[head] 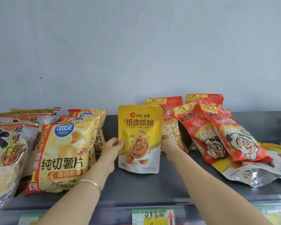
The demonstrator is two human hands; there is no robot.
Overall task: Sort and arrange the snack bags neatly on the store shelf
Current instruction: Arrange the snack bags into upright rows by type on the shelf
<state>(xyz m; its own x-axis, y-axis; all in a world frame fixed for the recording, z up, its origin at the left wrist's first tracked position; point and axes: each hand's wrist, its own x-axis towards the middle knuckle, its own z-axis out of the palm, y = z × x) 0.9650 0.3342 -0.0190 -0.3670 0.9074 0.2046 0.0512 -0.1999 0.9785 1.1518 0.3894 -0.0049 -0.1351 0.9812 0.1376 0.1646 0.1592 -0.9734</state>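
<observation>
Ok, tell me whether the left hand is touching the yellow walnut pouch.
Touching. The head view shows the left hand pinching the left edge of the walnut pouch, its thumb lying over the front.

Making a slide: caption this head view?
Left hand and right hand hold yellow walnut bag upright on shelf between chip bags and red bags.

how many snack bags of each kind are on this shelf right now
grey-green rice cracker bags: 3
yellow potato chip bags: 3
red bags of small round biscuits: 4
yellow walnut pouch, gripped upright by left hand and right hand: 1
yellow and silver pouches lying flat at right: at least 2, overlap unclear
total: at least 13
</observation>
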